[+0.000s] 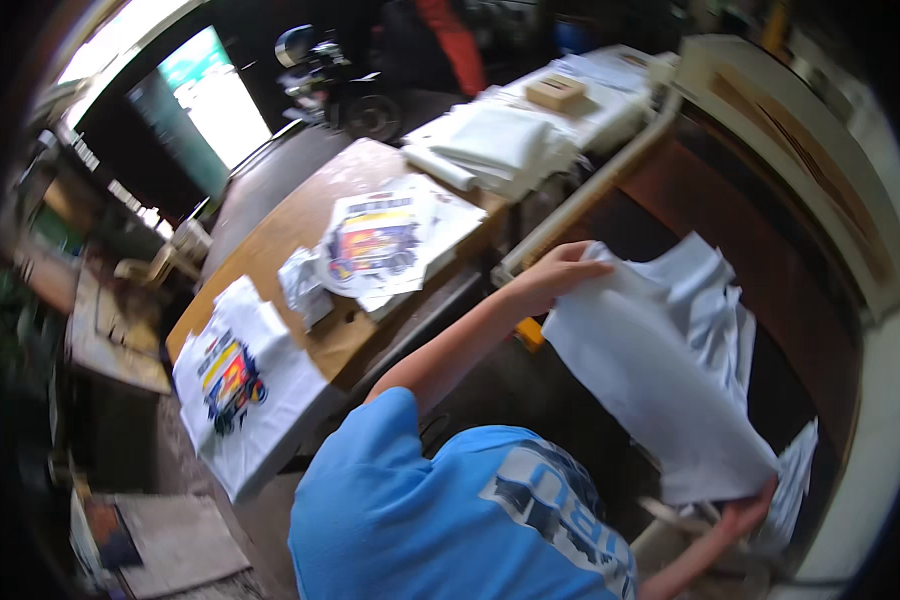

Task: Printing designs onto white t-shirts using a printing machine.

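My left hand point(560, 275) grips the upper edge of a white cloth point(650, 370), with the bare forearm reaching out from my blue printed T-shirt point(450, 510). The cloth's lower corner is pinched in my right hand point(745, 518), low on the right. The cloth hangs spread and rumpled between both hands, over a dark brown flat surface point(770, 230) framed by a cream-coloured rim point(820, 150).
A wooden table point(300, 215) on the left carries a white shirt with a colourful print point(235, 385), a pile of printed sheets point(380, 240) and a stack of folded white cloth point(490, 140). A small cardboard box point(555, 90) lies farther back. A motorcycle point(330, 80) stands by the bright doorway.
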Demonstrator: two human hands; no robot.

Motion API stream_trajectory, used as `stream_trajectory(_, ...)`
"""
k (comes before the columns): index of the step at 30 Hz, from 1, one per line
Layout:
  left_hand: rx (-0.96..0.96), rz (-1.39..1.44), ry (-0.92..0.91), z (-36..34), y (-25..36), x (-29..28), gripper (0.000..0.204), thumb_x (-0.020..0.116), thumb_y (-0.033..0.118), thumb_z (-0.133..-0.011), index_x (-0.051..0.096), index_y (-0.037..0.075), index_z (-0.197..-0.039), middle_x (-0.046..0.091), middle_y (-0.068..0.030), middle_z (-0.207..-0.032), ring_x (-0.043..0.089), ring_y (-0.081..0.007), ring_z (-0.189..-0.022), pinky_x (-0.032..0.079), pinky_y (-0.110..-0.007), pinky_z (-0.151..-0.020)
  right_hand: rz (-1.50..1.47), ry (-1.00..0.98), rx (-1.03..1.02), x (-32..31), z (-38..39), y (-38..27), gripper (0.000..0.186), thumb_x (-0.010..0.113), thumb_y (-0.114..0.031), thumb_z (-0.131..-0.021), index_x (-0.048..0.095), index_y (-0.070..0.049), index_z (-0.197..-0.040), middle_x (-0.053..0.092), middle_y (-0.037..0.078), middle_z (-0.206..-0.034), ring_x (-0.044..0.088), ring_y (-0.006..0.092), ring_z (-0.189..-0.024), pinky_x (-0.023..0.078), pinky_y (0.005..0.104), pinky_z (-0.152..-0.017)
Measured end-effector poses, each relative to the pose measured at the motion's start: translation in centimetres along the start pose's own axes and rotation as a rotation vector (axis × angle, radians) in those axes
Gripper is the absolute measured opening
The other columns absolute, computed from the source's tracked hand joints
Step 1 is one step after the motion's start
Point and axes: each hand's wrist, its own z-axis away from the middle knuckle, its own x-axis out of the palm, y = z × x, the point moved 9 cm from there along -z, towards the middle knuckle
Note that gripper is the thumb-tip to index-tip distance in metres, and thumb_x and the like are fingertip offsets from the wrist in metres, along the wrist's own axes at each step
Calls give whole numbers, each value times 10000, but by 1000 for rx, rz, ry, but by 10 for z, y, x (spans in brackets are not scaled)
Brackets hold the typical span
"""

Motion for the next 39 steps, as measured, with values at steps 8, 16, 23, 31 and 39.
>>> stream_trajectory(8,331,30,196,20,122,-28,257,650,189,-814,537,37,-988,572,-29,-841,580,-101,-760,492,-258,-670,-162,-8,-212,54,-33,-51,406,522,-192,-895,457,-34,-1263,484,123,-1278,439,269,-1188,312,436,-1015)
stream_trajectory(16,713,-203,317,21,215,-26,393,599,91,-813,509,44,-1192,584,-39,-908,553,-80,-770,447,-212,-662,95,-320,-432,147,-29,-139,523,568,-10,-819,407,-100,-1308,454,65,-1296,407,209,-1211,318,387,-1014)
stream_trajectory(23,784,-280,155,-27,260,-2,364,561,83,-871,500,12,-1223,617,-36,-890,581,-71,-792,456,-200,-703,255,-855,-441,223,-57,-185,354,492,-69,-883,473,-107,-1235,512,79,-1237,440,238,-1186,337,400,-1003)
stream_trajectory(31,533,-373,-180,-225,258,14,326,564,124,-863,549,-1,-1164,608,-75,-989,583,-111,-855,484,-227,-742,303,-222,-465,243,-228,-236,307,494,-162,-897,545,-58,-1181,574,49,-1144,512,156,-1086,383,307,-950)
stream_trajectory(39,616,-127,54,-424,268,13,520,523,-56,-821,396,19,-1319,553,-119,-1123,585,-147,-854,491,-246,-742,332,-244,-634,303,-378,-276,291,502,-146,-900,552,-75,-1177,590,-7,-1084,511,95,-998,365,256,-873)
